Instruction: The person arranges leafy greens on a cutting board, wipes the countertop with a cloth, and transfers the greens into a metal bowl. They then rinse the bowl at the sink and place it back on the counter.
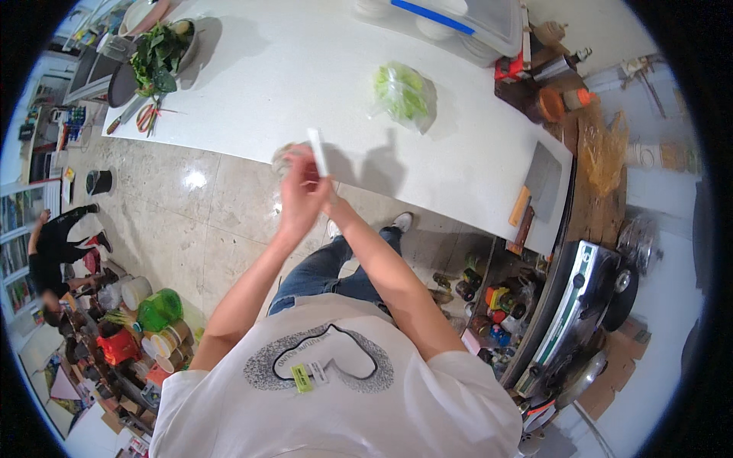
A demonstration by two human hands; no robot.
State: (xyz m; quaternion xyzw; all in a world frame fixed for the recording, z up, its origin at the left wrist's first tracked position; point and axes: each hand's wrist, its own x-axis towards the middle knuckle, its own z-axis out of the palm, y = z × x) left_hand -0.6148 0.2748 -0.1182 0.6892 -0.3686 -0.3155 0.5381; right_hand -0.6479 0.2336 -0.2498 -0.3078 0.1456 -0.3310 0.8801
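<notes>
My left hand (298,177) and my right hand (327,193) are close together above the near edge of the white tabletop (275,80). A thin, flat white object (318,151) stands up between them, its lower end at my right fingers; motion blur hides what it is. A crumpled greyish thing (282,157) shows beyond my left fingers, and I cannot tell whether they grip it. Farther back on the tabletop lies a clear plastic bag of pale green leafy vegetable (401,97).
At the far left are dark leafy greens (157,57), a knife (123,117) and scissors (148,117). A cleaver (535,183) lies at the right end, beside a gas stove (572,320). A lidded plastic box (435,28) stands at the back. Another person (54,257) is at far left.
</notes>
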